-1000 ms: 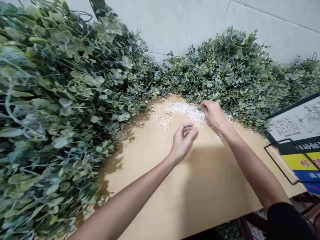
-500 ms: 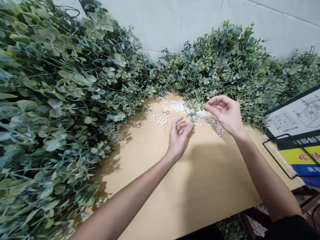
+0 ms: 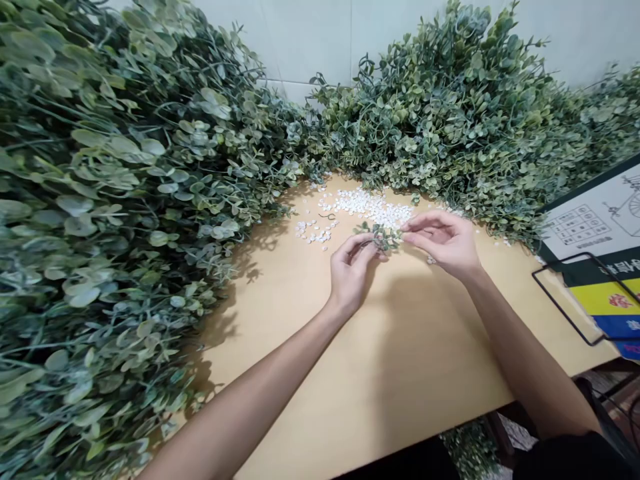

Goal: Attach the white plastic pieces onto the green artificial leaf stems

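Currently 2 hands pinch 1 small artificial sprig (image 3: 381, 235) between them, left hand (image 3: 350, 270) and right hand (image 3: 443, 240) both closed on it. Below the grip lies the wooden table (image 3: 400, 373); just beyond it, white plastic pieces (image 3: 370, 207). Uneven tugging could strip leaves.

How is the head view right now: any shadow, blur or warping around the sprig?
Head view: sprig and white pieces sharp, evenly lit; soft shadow darkens the table in its near half; foliage at the frame's left edge looks stretched, soft.
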